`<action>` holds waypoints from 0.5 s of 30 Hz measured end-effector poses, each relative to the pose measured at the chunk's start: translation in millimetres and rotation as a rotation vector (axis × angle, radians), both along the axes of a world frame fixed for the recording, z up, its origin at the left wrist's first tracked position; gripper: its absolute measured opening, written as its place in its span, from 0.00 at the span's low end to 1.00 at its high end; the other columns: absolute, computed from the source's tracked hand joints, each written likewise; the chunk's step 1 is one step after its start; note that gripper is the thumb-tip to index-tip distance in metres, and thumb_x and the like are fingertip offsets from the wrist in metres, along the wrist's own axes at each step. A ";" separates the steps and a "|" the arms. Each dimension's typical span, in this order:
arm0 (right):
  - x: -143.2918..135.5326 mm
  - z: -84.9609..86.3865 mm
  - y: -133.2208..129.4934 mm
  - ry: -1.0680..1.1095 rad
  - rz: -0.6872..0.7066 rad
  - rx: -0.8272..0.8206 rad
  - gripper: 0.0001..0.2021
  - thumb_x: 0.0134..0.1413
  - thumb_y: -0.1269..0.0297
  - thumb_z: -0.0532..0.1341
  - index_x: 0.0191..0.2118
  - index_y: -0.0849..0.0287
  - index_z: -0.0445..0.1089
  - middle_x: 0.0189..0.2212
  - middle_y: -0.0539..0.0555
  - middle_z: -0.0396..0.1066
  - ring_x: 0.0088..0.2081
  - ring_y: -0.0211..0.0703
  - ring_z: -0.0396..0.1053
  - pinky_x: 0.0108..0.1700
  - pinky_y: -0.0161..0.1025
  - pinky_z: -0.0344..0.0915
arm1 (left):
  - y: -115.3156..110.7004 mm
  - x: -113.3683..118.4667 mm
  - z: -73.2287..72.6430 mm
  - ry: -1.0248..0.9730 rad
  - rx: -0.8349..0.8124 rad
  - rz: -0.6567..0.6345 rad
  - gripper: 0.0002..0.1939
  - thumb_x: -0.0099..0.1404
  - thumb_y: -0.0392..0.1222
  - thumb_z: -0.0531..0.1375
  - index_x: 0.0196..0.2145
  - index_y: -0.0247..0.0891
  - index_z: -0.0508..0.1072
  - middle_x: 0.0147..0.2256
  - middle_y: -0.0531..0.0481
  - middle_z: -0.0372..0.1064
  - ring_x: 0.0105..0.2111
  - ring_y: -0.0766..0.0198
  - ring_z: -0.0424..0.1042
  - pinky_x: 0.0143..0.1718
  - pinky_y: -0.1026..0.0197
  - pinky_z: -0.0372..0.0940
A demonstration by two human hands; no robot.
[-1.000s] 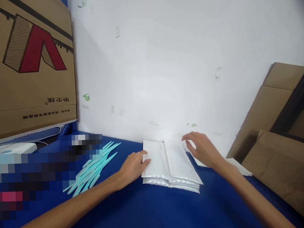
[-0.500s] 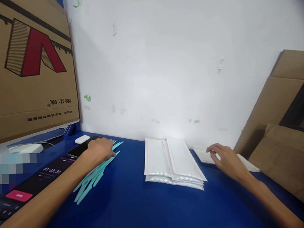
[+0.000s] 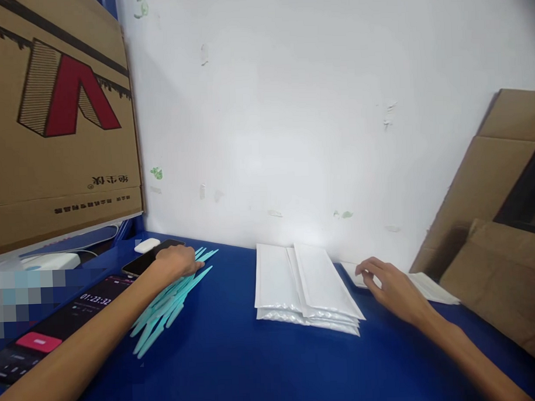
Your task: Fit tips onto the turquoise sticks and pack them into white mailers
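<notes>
The left hand (image 3: 177, 262) is curling loosely over the light, stiff teal sticks (image 3: 174, 294), best pinched mid-length, while the right hand (image 3: 391, 287) is fingering thin, floppy white packets (image 3: 424, 285).

The place looked like a small packing workstation. A blue-covered table (image 3: 256, 370) stood against a scuffed white wall (image 3: 312, 105); brown printed cardboard cartons (image 3: 58, 132) rose at ten o'clock, flattened cardboard (image 3: 491, 216) leaned at two o'clock, and stacked white padded mailers (image 3: 305, 287) lay at twelve o'clock.
</notes>
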State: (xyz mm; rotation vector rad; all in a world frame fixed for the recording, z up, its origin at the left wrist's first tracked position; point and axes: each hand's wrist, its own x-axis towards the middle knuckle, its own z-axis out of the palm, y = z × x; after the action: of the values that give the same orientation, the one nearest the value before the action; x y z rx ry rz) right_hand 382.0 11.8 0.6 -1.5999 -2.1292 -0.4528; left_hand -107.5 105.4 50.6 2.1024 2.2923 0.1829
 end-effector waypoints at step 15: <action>-8.8 0.6 -4.3 0.095 0.021 -0.077 0.10 0.63 0.64 0.51 0.38 0.52 0.71 0.41 0.53 0.74 0.34 0.46 0.75 0.41 0.45 0.70 | 20.2 -4.3 -20.5 0.021 -0.209 -0.066 0.18 0.70 0.46 0.60 0.55 0.36 0.69 0.53 0.43 0.68 0.48 0.55 0.72 0.47 0.48 0.71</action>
State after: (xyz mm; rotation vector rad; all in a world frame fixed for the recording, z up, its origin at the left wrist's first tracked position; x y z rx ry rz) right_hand 373.3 7.6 1.3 -1.6064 -2.1127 -0.2858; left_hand -111.8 125.6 30.1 2.0791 2.1429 -0.0780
